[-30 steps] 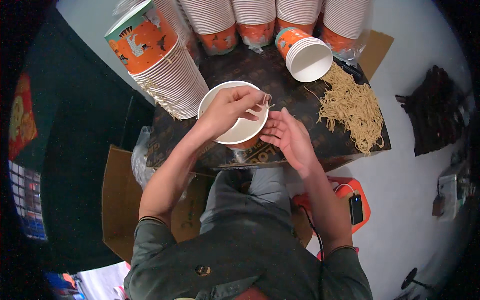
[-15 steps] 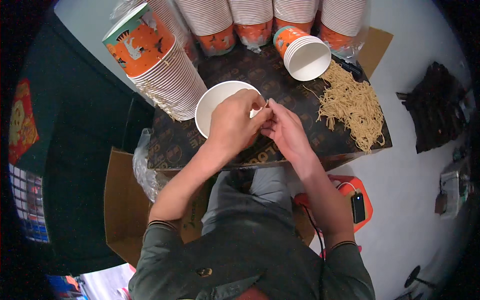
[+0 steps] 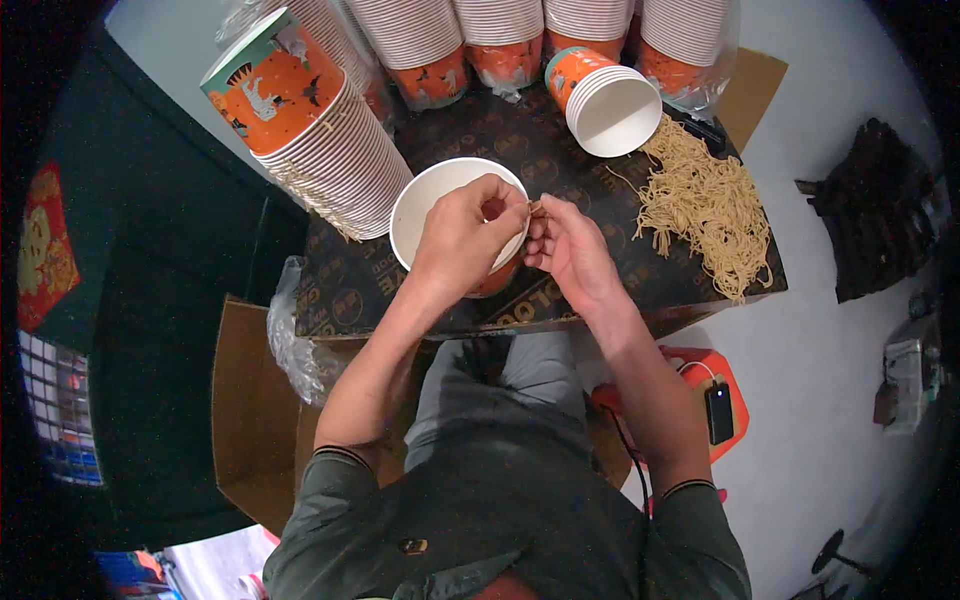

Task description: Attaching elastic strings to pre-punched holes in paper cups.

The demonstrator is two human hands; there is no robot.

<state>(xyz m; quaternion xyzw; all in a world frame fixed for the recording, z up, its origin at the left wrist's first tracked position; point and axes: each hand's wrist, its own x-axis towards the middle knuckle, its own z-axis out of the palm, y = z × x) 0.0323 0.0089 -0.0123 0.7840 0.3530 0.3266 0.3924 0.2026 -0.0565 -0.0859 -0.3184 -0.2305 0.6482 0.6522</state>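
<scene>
A white-lined paper bucket [image 3: 412, 215] with an orange outside stands upright at the middle of the box top. My left hand [image 3: 462, 235] reaches over its mouth, thumb and forefinger pinched together at the right rim. Just outside that rim, my right hand [image 3: 580, 255] is closed, its thumb and forefinger meeting the left fingertips. A short bit of tan cord [image 3: 537, 208] shows between the two hands; most of it is hidden by fingers. To the right lies a loose heap of tan cords [image 3: 705, 215].
A leaning stack of nested paper buckets [image 3: 335, 155], cords along its rims, stands left. Several bagged stacks [image 3: 505, 45] line the back. A short nested set [image 3: 610, 110] lies on its side, back right. An open cardboard carton [image 3: 250, 420] sits below left, a phone [image 3: 719, 415] below right.
My hands stay at the bucket's right rim, with small finger shifts. My right hand's fingers have curled more, and the fingertips have drawn slightly apart, showing more of the cord.
</scene>
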